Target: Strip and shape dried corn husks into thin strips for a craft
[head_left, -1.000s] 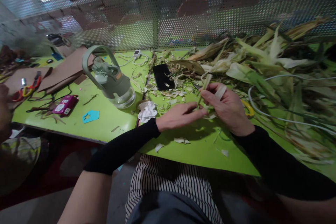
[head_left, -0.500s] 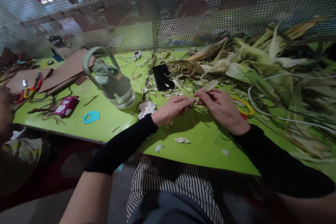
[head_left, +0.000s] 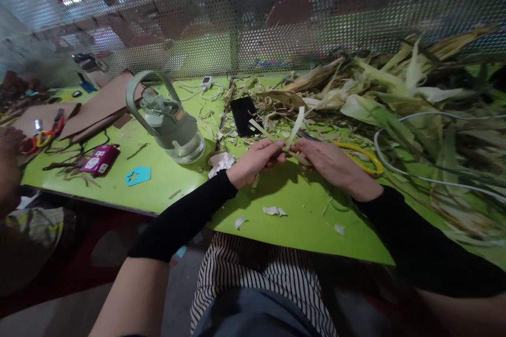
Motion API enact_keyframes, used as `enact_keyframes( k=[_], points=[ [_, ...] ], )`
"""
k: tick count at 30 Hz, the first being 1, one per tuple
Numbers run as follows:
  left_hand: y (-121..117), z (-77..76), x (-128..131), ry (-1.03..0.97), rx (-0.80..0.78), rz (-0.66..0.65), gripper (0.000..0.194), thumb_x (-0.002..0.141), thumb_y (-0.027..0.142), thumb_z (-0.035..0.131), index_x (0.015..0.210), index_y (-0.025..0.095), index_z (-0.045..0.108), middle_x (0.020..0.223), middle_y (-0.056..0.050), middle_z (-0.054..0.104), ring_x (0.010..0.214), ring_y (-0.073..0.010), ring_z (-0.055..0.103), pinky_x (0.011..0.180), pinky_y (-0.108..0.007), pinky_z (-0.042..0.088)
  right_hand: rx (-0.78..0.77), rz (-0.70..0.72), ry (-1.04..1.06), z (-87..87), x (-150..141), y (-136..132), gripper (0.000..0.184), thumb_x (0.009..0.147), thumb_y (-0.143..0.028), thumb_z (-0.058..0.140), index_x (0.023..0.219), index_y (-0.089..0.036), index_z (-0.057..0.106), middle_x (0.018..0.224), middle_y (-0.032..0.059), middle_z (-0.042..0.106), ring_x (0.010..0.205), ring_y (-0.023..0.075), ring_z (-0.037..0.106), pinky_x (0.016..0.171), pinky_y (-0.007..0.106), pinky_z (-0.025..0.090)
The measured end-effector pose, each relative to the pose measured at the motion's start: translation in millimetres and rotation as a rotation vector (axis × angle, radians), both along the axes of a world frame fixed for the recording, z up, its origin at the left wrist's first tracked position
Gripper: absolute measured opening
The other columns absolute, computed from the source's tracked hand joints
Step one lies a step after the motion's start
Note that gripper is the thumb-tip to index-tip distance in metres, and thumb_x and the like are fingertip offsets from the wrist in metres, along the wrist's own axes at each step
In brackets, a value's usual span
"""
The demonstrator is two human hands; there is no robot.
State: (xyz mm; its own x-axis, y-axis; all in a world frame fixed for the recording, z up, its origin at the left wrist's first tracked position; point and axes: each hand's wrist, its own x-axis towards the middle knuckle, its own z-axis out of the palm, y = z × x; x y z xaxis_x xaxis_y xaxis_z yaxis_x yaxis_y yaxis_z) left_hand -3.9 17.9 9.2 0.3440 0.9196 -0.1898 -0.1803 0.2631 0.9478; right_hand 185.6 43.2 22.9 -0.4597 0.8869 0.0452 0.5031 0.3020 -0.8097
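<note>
My left hand (head_left: 256,160) and my right hand (head_left: 331,161) meet above the green table (head_left: 166,184), both pinched on thin pale green husk strips (head_left: 294,129) that cross between the fingertips. One strip stands up and curves away from me, another runs left towards the black phone (head_left: 242,114). Both arms wear black sleeves. A big pile of corn husks (head_left: 411,100) lies to the right of my right hand.
A green-lidded water bottle (head_left: 169,121) lies on its side left of my hands. Yellow-handled scissors (head_left: 361,155) and white cables (head_left: 435,179) sit by the husks. Crumpled tissue (head_left: 221,162), a pink device (head_left: 98,159), cardboard (head_left: 103,105) and another person's hand (head_left: 10,163) are at left.
Both hands have dropped lower and moved slightly away from me. The strip that stood upright a second ago was bent over, and two strip ends now stick out crosswise from my fingers.
</note>
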Motion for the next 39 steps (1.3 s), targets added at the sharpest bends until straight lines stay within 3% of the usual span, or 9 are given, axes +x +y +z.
enact_keyframes(
  k=[5, 9, 15, 20, 23, 27, 31, 34, 39],
  points=[
    [-3, 5.5, -2, 0.051, 0.097, -0.024, 0.035, 0.079, 0.045, 0.077, 0.087, 0.017, 0.056, 0.067, 0.006, 0.053, 0.052, -0.0040, 0.036, 0.050, -0.023, 0.021, 0.013, -0.026, 0.078, 12.2, -2, -7, 0.065, 0.084, -0.083, 0.048, 0.060, -0.023, 0.039, 0.060, -0.0027, 0.032, 0.056, 0.0126, 0.029, 0.055, 0.033, 0.022],
    [-6, 10.2, 0, 0.103, 0.168, -0.022, 0.039, 0.073, 0.042, 0.082, 0.083, 0.018, 0.053, 0.059, 0.010, 0.047, 0.049, -0.0033, 0.031, 0.051, -0.024, 0.019, -0.036, -0.030, 0.132, 15.8, 2, -8, 0.063, 0.084, -0.079, 0.055, 0.061, -0.023, 0.036, 0.063, -0.0042, 0.024, 0.056, 0.0117, 0.023, 0.054, 0.032, 0.018],
    [-7, 13.6, -4, 0.131, 0.252, 0.003, 0.032, 0.077, 0.039, 0.077, 0.084, 0.016, 0.055, 0.067, 0.006, 0.055, 0.055, -0.0039, 0.039, 0.054, -0.023, 0.026, -0.028, 0.025, 0.157, 8.0, 14, -1, 0.064, 0.082, -0.077, 0.060, 0.060, -0.021, 0.038, 0.061, -0.0049, 0.027, 0.056, 0.0106, 0.023, 0.052, 0.031, 0.016],
    [-7, 14.6, -9, 0.148, 0.227, 0.050, 0.015, 0.087, 0.028, 0.067, 0.090, 0.017, 0.057, 0.069, 0.007, 0.052, 0.054, -0.0031, 0.039, 0.053, -0.021, 0.028, -0.122, -0.085, 0.253, 11.7, 9, -2, 0.062, 0.075, -0.078, 0.067, 0.063, -0.022, 0.044, 0.060, -0.0056, 0.031, 0.054, 0.0100, 0.025, 0.050, 0.030, 0.017],
    [-3, 11.2, -9, 0.036, 0.178, 0.077, 0.011, 0.093, 0.026, 0.057, 0.098, 0.016, 0.060, 0.067, 0.007, 0.051, 0.051, -0.0032, 0.037, 0.049, -0.019, 0.026, -0.142, -0.185, 0.392, 10.1, 2, -1, 0.058, 0.078, -0.079, 0.063, 0.072, -0.022, 0.054, 0.064, -0.0035, 0.043, 0.056, 0.0116, 0.035, 0.051, 0.029, 0.026],
    [0, 10.9, -4, -0.036, 0.076, 0.145, 0.010, 0.096, 0.019, 0.052, 0.100, 0.014, 0.060, 0.066, 0.006, 0.055, 0.049, -0.0030, 0.037, 0.047, -0.017, 0.026, 0.033, -0.232, 0.378, 3.7, -5, 1, 0.053, 0.082, -0.075, 0.061, 0.088, -0.022, 0.062, 0.087, 0.0038, 0.060, 0.077, 0.0172, 0.053, 0.068, 0.032, 0.044],
    [-1, 12.8, 2, -0.069, 0.009, 0.158, 0.007, 0.096, 0.017, 0.053, 0.096, 0.014, 0.060, 0.063, 0.006, 0.055, 0.047, -0.0034, 0.038, 0.045, -0.017, 0.026, 0.223, -0.104, 0.158, -1.7, -8, 2, 0.045, 0.076, -0.068, 0.073, 0.079, -0.024, 0.066, 0.088, 0.0054, 0.061, 0.081, 0.0215, 0.057, 0.073, 0.037, 0.046],
    [-1, 10.9, 3, -0.079, -0.005, 0.136, 0.009, 0.096, 0.017, 0.054, 0.094, 0.013, 0.062, 0.062, 0.006, 0.054, 0.048, -0.0033, 0.038, 0.046, -0.018, 0.027, 0.192, -0.002, 0.118, -3.6, -8, 1, 0.040, 0.079, -0.064, 0.072, 0.072, -0.025, 0.066, 0.085, 0.0048, 0.063, 0.078, 0.0216, 0.058, 0.072, 0.037, 0.046],
    [1, 6.9, -2, -0.070, 0.058, 0.067, 0.010, 0.092, 0.018, 0.060, 0.100, 0.013, 0.064, 0.070, 0.005, 0.059, 0.053, -0.0035, 0.044, 0.049, -0.019, 0.033, 0.179, -0.002, 0.137, -3.9, -4, 2, 0.033, 0.085, -0.054, 0.068, 0.072, -0.024, 0.063, 0.082, 0.0034, 0.063, 0.076, 0.0208, 0.059, 0.072, 0.036, 0.046]
  ],
)
